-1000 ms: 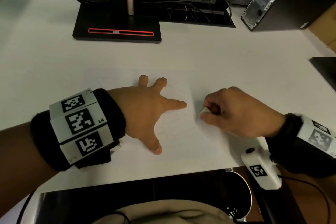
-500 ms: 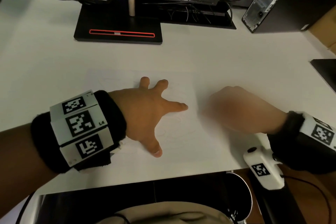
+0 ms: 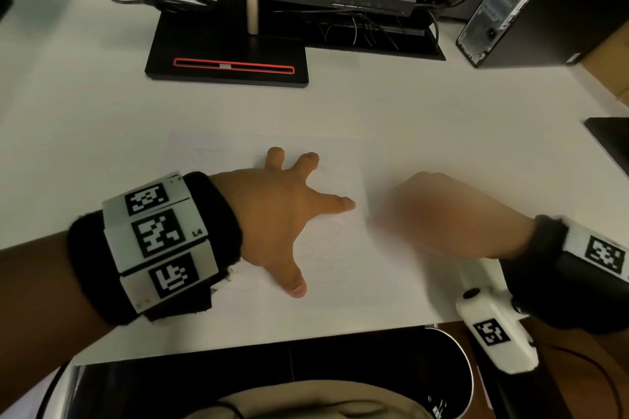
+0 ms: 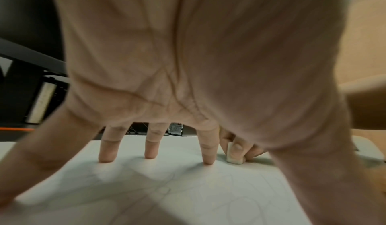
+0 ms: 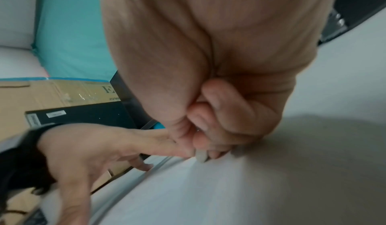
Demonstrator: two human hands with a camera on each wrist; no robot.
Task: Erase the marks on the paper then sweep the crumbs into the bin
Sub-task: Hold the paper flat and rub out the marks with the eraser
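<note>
Pinching eraser (image 4: 234,154), right hand (image 3: 439,214); left hand (image 3: 272,214) splayed on paper (image 3: 340,275).

We see open desk (image 3: 476,146) behind the paper (image 3: 340,282); the monitor base (image 3: 228,54) and computer tower (image 3: 531,0) block the back.

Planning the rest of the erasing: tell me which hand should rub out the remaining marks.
Right. The right hand already pinches the eraser at the paper's right edge, while the left hand is spread flat, pressing the sheet down. Faint marks remain near it.
</note>
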